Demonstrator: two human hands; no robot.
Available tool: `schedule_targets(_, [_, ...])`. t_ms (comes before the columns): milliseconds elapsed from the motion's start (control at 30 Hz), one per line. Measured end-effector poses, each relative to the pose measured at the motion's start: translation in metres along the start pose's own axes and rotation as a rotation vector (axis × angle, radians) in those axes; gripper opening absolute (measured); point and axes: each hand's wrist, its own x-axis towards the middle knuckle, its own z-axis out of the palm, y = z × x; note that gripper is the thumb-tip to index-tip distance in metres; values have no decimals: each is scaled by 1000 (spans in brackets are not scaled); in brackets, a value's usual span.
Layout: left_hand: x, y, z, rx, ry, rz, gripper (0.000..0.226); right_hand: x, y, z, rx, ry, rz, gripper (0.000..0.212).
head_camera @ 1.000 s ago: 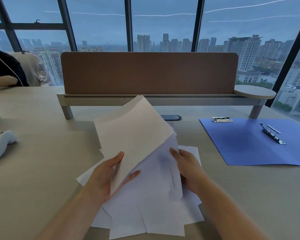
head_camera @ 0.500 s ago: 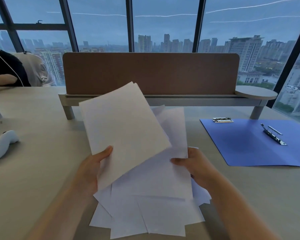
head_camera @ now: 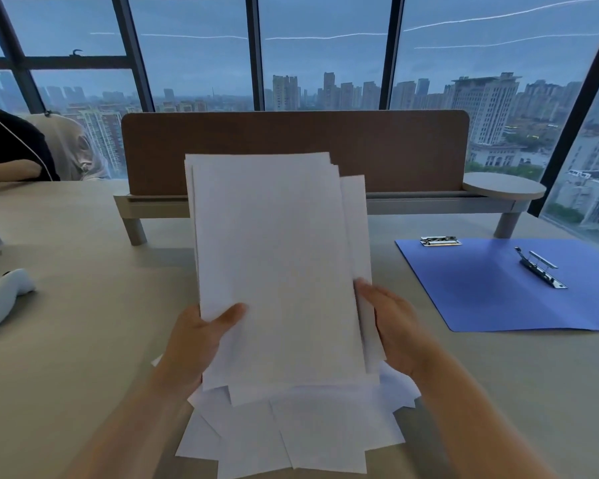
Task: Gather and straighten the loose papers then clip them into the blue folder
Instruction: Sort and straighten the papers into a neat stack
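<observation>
Far left: a white handheld controller (head_camera: 6,295) lies on the desk (head_camera: 83,340), well apart from the work area. A seated person's dark sleeve (head_camera: 11,150) shows at the left edge. A brown divider panel (head_camera: 395,150) stands across the back of the desk, partly hidden by the raised sheets.

Centre: a stack of white papers (head_camera: 277,264) is held upright and tilted back, blocking the view of the desk behind it. The top edges are not flush; one sheet projects at the right side. More loose sheets (head_camera: 291,437) lie fanned on the desk below the stack.

Left hand (head_camera: 194,340): closed on the stack's lower left edge, thumb across the front face; the fingers are hidden behind the paper.

Right hand (head_camera: 395,326): pressed against the lower right edge, fingers behind the sheets, thumb tip at the front.

Right: the blue folder (head_camera: 498,299) lies open and flat on the desk, well apart from the papers. A metal clip (head_camera: 440,241) sits at its rear left corner, and a metal fastener bar (head_camera: 540,267) lies along its spine.
</observation>
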Motion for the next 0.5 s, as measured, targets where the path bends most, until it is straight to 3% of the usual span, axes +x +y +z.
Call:
schedule_targets(100, [-7,8,10,104,73,196,13,-2,-2,8,-56,36,-115,17])
schedule_targets(233, [-17,26,27,145,115,525,70,-4,-3,13,-73,13,-310,10])
schedule_targets(300, [-18,27,32,114,124,569,89,-5,-4,11,-97,-19,-340,16])
schedule_targets(367, [-19,26,31,40,103,545,94,-6,-4,9,-115,-26,-340,26])
schedule_targets(500, [-15,23,21,-11,91,552,78,-8,-9,3,-110,-7,-391,37])
